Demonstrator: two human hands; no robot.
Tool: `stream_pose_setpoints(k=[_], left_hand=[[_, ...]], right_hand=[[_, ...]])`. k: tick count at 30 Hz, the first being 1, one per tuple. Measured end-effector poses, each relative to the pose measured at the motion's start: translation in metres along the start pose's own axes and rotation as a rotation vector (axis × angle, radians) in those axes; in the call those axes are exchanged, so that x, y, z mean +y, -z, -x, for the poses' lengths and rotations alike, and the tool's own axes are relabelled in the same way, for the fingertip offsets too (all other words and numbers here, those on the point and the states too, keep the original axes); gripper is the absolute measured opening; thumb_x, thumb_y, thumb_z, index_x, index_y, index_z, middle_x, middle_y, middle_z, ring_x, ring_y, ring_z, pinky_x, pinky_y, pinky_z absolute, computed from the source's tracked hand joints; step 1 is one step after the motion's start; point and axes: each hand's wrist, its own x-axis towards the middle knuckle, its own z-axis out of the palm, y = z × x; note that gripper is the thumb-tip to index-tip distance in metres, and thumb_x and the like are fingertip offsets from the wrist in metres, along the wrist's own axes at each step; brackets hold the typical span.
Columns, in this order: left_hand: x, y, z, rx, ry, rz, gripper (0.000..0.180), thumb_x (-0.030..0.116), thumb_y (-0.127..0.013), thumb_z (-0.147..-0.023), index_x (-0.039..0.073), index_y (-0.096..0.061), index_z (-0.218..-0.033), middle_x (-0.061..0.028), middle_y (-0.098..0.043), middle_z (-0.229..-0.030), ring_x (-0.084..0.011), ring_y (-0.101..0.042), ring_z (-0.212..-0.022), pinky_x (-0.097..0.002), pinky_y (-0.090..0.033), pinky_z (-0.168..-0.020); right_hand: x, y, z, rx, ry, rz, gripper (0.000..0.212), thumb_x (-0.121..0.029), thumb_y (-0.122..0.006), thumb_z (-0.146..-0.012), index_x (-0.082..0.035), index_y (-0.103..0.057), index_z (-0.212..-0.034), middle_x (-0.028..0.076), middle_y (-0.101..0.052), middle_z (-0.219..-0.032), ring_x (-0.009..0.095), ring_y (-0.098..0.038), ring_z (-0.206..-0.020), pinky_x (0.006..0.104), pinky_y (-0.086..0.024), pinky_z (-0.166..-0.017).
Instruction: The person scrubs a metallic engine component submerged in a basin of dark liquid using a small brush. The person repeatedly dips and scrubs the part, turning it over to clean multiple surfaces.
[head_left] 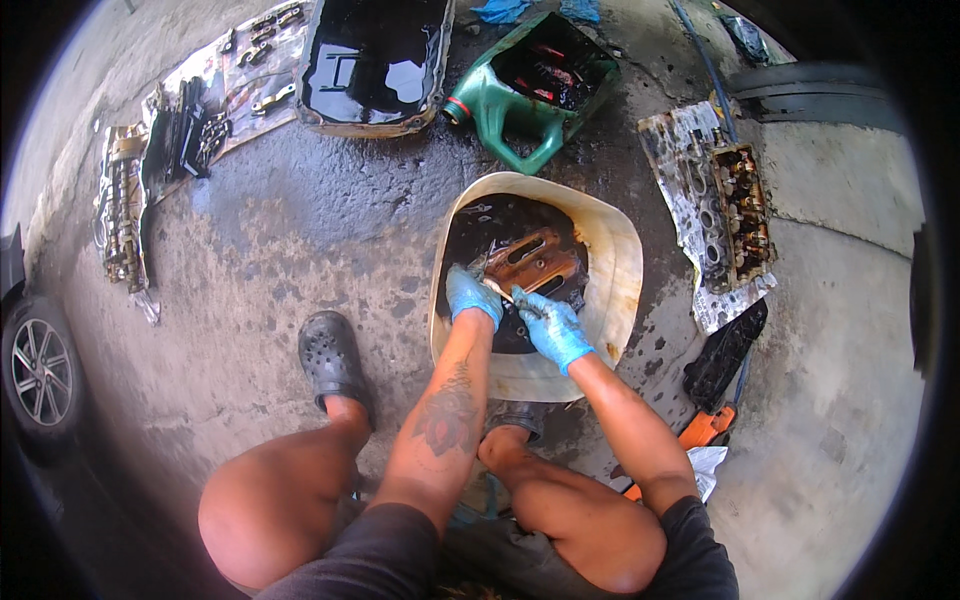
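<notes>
One brown metal part (pixel 514 268) lay in dark liquid (pixel 490 222) inside the cream tub (pixel 618 265), my left hand (pixel 473 294) and right hand (pixel 553 328) by its near edge (both curled, though I couldn't tell what they gripped). Steadying one side while working the other gently seemed wisest.

brown part (pixel 532 264), blue gloves (pixel 556 330)

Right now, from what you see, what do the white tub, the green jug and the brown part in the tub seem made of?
White tub: likely plastic, smooth but stained, with a rounded moulded rim.
Green jug: probably glossy plastic, judging by its moulded handle.
Brown part: perhaps metal, wet-looking; its slotted shape suggests so, but brown grime leaves it open.
</notes>
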Motion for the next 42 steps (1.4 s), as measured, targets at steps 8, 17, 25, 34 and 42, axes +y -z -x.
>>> stream_pose_setpoints(k=[8,17,25,34,42], left_hand=[[-0.004,-0.005,0.000,0.162,-0.076,-0.097,0.039,0.027,-0.031,-0.098,0.006,-0.062,-0.111,-0.0138,-0.066,-0.113,-0.0320,-0.060,-0.104,-0.0451,-0.044,-0.099],[0.001,-0.009,0.005,0.096,-0.048,-0.089,0.056,0.040,-0.025,-0.100,0.001,-0.060,-0.119,-0.0191,-0.062,-0.123,-0.0344,-0.060,-0.111,-0.0472,-0.044,-0.103],[-0.008,-0.014,0.015,0.123,-0.078,-0.178,0.050,0.039,-0.028,-0.100,0.005,-0.062,-0.115,-0.0160,-0.063,-0.120,-0.0331,-0.060,-0.108,-0.0489,-0.044,-0.101],[-0.004,-0.003,0.001,0.101,-0.077,-0.115,0.041,0.030,-0.031,-0.098,0.008,-0.060,-0.118,-0.0141,-0.061,-0.124,-0.0322,-0.056,-0.117,-0.0499,-0.042,-0.103],[-0.004,0.001,-0.002,0.245,-0.032,-0.232,0.042,0.038,-0.032,-0.100,0.012,-0.061,-0.115,-0.0106,-0.060,-0.121,-0.0300,-0.055,-0.109,-0.0464,-0.036,-0.104]], right_hand=[[0.012,0.031,-0.006,-0.004,-0.052,0.157,0.027,-0.023,-0.061,-0.092,-0.023,-0.070,-0.118,0.010,-0.070,-0.109,0.030,-0.067,-0.096,0.0373,-0.052,-0.086],[-0.016,0.006,-0.011,0.027,-0.159,-0.090,0.025,-0.014,-0.065,-0.090,-0.015,-0.072,-0.114,0.012,-0.072,-0.100,0.019,-0.068,-0.087,0.0324,-0.051,-0.082],[0.004,-0.003,-0.019,0.116,-0.241,-0.257,0.021,-0.008,-0.063,-0.090,-0.007,-0.072,-0.110,0.008,-0.073,-0.093,0.014,-0.064,-0.080,0.0316,-0.051,-0.078],[0.013,0.010,-0.017,0.078,-0.369,-0.287,0.022,-0.008,-0.063,-0.092,-0.004,-0.071,-0.112,0.009,-0.074,-0.103,0.009,-0.064,-0.086,0.0289,-0.051,-0.080],[0.001,0.021,-0.006,0.094,-0.157,-0.115,0.026,-0.013,-0.067,-0.090,-0.013,-0.072,-0.115,0.012,-0.073,-0.102,0.015,-0.069,-0.088,0.0323,-0.052,-0.080]])
